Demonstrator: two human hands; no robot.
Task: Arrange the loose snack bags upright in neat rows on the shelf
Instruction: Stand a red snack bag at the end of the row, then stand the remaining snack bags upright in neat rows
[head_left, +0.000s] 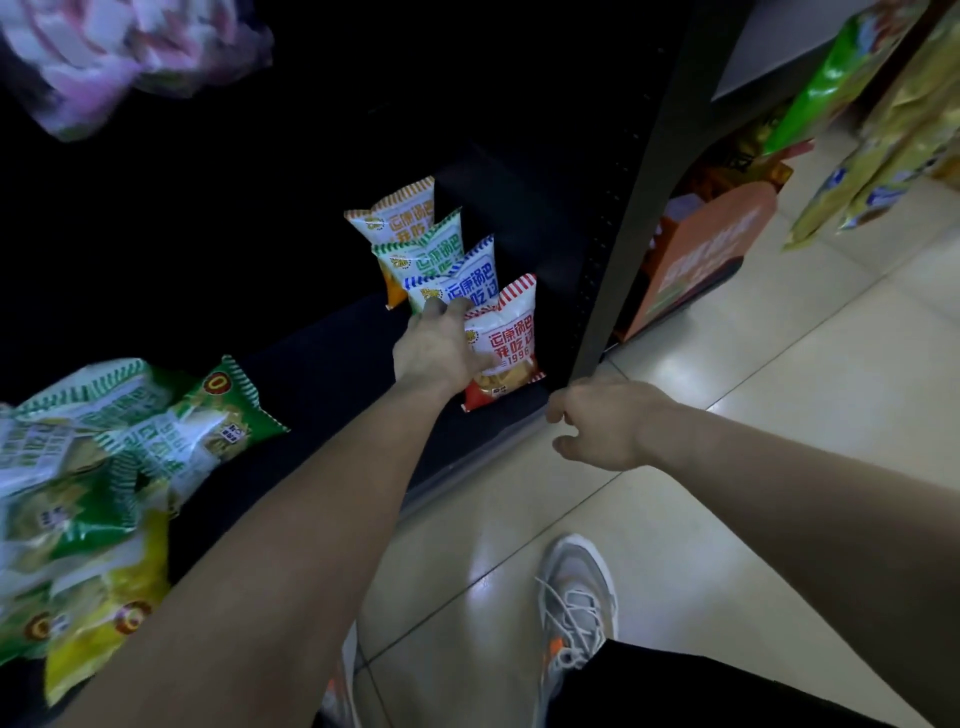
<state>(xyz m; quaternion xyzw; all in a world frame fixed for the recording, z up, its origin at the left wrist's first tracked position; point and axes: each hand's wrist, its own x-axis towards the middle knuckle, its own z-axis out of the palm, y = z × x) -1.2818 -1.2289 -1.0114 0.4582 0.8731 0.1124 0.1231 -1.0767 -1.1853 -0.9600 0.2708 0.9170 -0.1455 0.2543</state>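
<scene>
Left hand (434, 345) grip spread against red snack bag (506, 338); right hand (605, 423) loosely curled, empty.

Left arm stretched far forward, bare forearm running diagonally up from lower left. Left hand (434, 349) seen from back, wrist straight, fingers (457, 307) reached ahead and curled down, thumb hidden. Whether fingers pinched shut or only pressed: unclear. Right arm came in from right edge, forearm bare, wrist bent slightly. Right hand (602, 421) hung loose, palm turned left and down, fingers half curled, nothing between them. Hands apart, right nearer body. One foot in grey sneaker (574, 597) planted below right hand.
</scene>
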